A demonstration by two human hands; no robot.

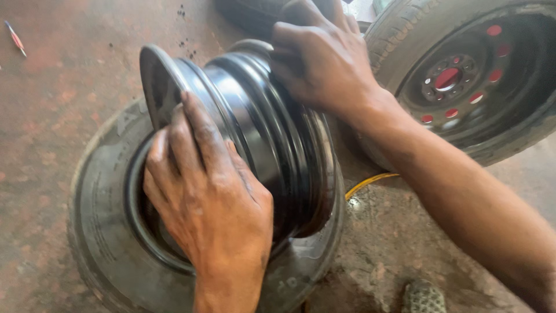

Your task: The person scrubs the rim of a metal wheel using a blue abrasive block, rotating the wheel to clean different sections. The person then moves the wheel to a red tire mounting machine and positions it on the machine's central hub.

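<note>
Black steel wheel rim (255,127) is held tilted, half inside the worn grey tyre (104,232) on the floor; left hand (208,203) and right hand (321,58) are clasped on its edges, seating unfinished.

Open floor (52,87) lies left of the flat tyre (98,232). The tilted steel rim (255,127) blocks the tyre's opening; a mounted wheel (463,81) crowds the right side, a yellow hose (368,182) between them.

Stained floor (63,75) under tyres (104,232).
</note>
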